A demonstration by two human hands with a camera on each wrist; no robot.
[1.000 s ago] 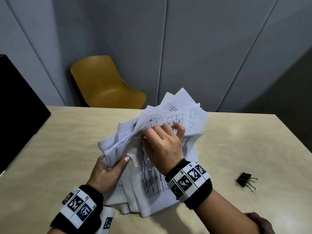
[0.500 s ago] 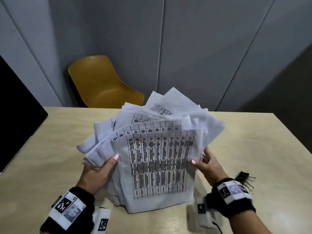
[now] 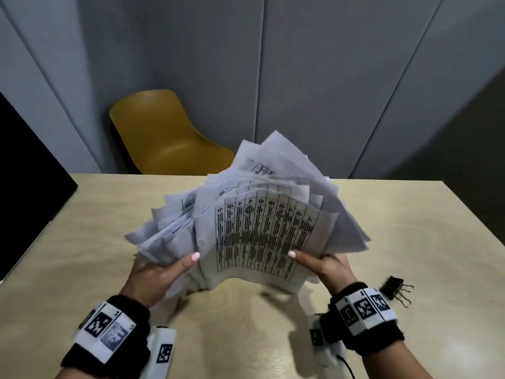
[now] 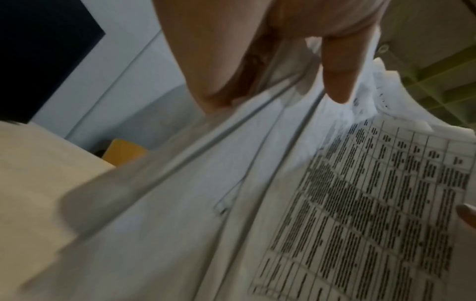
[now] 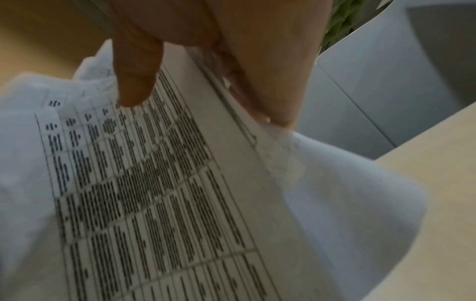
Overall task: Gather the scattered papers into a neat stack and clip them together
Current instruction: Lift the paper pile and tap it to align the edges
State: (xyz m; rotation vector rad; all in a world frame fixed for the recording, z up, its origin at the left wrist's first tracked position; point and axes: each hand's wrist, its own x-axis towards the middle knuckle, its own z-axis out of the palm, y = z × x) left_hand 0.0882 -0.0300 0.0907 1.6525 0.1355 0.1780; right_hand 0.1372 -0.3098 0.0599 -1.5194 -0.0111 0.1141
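A loose, fanned bundle of white papers (image 3: 262, 231) with printed tables stands tilted above the table, its sheets uneven and splayed at the top. My left hand (image 3: 161, 269) grips its left edge, thumb on the front sheet. My right hand (image 3: 322, 266) grips the right edge the same way. In the left wrist view the thumb lies on the papers (image 4: 360, 203); in the right wrist view the thumb presses the printed sheet (image 5: 154, 183). A black binder clip (image 3: 395, 288) lies on the table to the right of my right wrist.
The light wooden table (image 3: 82, 242) stretches on both sides of the papers. A yellow chair (image 3: 164, 135) stands behind its far edge. A black panel (image 3: 27, 173) sits at the left edge. Grey wall panels lie beyond.
My right hand left the top of the pile and took the right edge. Both hands have lifted the bundle up off the table, and its bottom edge now hangs higher.
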